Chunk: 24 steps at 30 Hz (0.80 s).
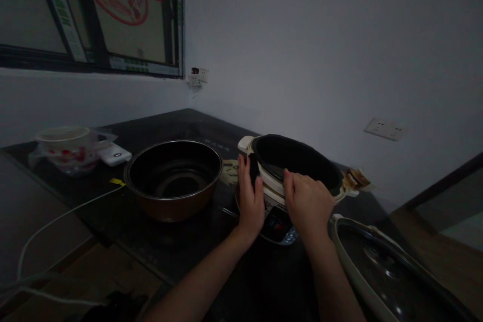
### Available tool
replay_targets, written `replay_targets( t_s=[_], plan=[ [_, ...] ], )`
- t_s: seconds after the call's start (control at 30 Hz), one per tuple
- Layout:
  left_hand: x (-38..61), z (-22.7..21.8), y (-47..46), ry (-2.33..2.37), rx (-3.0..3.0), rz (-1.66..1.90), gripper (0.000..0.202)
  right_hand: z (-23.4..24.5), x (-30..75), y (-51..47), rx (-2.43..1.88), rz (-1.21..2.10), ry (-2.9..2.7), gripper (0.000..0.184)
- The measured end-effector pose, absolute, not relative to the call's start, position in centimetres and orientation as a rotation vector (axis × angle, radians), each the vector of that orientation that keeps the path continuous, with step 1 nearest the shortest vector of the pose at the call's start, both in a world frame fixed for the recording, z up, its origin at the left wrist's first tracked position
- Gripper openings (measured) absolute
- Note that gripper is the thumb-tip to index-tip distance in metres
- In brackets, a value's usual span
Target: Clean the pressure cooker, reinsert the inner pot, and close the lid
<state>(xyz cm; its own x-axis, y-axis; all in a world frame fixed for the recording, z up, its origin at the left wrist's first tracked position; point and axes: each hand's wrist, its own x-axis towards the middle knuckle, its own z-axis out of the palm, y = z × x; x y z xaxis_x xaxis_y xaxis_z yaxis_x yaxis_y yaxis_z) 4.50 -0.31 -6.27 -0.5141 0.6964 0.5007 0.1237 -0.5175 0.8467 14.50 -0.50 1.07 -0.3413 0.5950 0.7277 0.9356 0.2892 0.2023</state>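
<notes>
A white electric cooker [277, 221] stands on the dark counter [158, 126] with a black inner pot [298, 161] sitting tilted in it. My left hand [249, 196] lies flat against the cooker's left side, fingers stretched upward and together. My right hand [307, 201] curls over the near rim of the black inner pot and grips it. The cooker's control panel shows between my wrists.
A wide brown pan [173, 178] sits left of the cooker. A glass lid [388, 271] lies at the lower right. A bagged bowl [66, 148] and a white device [113, 153] rest far left. A white cable [56, 221] trails off the counter's edge.
</notes>
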Motion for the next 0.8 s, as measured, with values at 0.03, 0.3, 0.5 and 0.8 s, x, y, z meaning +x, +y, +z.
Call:
replay_targets(
  t_s=[0.03, 0.3, 0.5, 0.8],
  plan=[
    [4.6, -6.7, -0.7, 1.294, 1.319, 2.082, 0.050, 1.1, 14.5, -0.5, -1.361, -0.854, -2.034, 0.049],
    [2.9, -7.0, 1.0, 1.118, 1.727, 2.237, 0.048, 0.9, 14.6, -0.1, -1.317, -0.920, -2.032, 0.044],
    [1.7, -7.1, 2.8, 1.009, 1.668, 2.188, 0.048, 0.9, 14.6, -0.2, -1.306, -0.933, -2.025, 0.045],
    [2.7, -11.7, 3.6, 1.177, 0.888, 2.002, 0.049, 0.9, 14.6, -0.2, -1.295, -0.935, -2.012, 0.045]
  ],
)
